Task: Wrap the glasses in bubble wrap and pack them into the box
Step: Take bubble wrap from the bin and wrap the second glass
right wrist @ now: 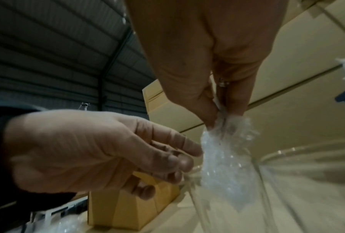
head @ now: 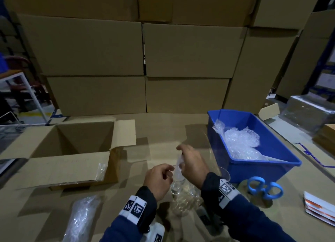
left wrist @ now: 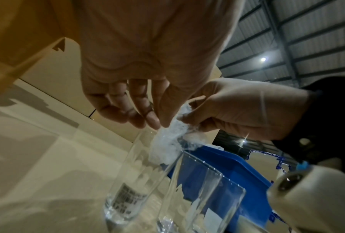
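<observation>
Head view, right hand (head: 190, 162) grip pinching bubble wrap (head: 178, 169) above glass (head: 176, 186), left hand (head: 158, 178) relaxed beside

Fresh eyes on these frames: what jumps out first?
Front and centre, the right hand pinches a wad of bubble wrap at the mouth of a clear glass, while the left hand hovers beside it with loose fingers. To the right sits a blue bin with more wrap; to the left, an open cardboard box. Stacked cartons fill the background.
</observation>
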{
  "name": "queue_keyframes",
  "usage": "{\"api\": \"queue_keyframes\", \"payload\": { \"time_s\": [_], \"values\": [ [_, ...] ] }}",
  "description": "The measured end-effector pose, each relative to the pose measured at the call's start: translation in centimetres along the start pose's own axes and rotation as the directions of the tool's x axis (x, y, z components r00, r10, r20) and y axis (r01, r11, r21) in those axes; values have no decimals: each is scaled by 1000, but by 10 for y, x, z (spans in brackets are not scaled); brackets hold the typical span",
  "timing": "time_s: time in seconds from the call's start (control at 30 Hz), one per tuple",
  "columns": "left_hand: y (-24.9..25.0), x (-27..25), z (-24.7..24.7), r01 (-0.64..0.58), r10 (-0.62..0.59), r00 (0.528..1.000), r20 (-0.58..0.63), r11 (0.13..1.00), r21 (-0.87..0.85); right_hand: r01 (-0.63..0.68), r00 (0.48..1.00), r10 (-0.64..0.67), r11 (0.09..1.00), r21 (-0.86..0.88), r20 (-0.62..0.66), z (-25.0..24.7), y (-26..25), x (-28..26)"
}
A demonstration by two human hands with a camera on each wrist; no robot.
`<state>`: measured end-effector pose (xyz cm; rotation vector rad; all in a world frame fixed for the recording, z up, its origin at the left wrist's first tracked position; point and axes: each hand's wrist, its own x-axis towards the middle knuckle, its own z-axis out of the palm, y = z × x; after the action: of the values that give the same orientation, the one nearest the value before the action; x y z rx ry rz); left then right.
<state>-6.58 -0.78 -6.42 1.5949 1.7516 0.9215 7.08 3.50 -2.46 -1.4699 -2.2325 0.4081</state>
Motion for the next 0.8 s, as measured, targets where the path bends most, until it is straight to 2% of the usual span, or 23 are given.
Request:
{"api": "queue_keyframes", "payload": {
  "time_s": [0.1,0.27,0.4,0.6,0.7,0.8],
  "values": [
    [-2,1,5,59,-59,998,-17,998,-14,-43,998,48,995,-87,49,10,1,4],
    [-7,4,6,109,-110,994,-13,994,-7,-33,996,53,965,-259,70,19,-2,9],
    [-11,2,5,139,-137,990,36,989,-42,-79,983,121,956,-281,135,23,-2,13],
    [-14,0,10,137,-134,990,43,988,-69,-103,949,235,862,-497,212,29,-4,29],
    [-15,2,14,146,-143,989,31,984,-103,-91,934,259,837,-540,244,35,-5,36],
    [-14,2,17,144,-142,989,34,985,-93,-92,915,277,850,-518,293,35,-4,39]
  ]
}}
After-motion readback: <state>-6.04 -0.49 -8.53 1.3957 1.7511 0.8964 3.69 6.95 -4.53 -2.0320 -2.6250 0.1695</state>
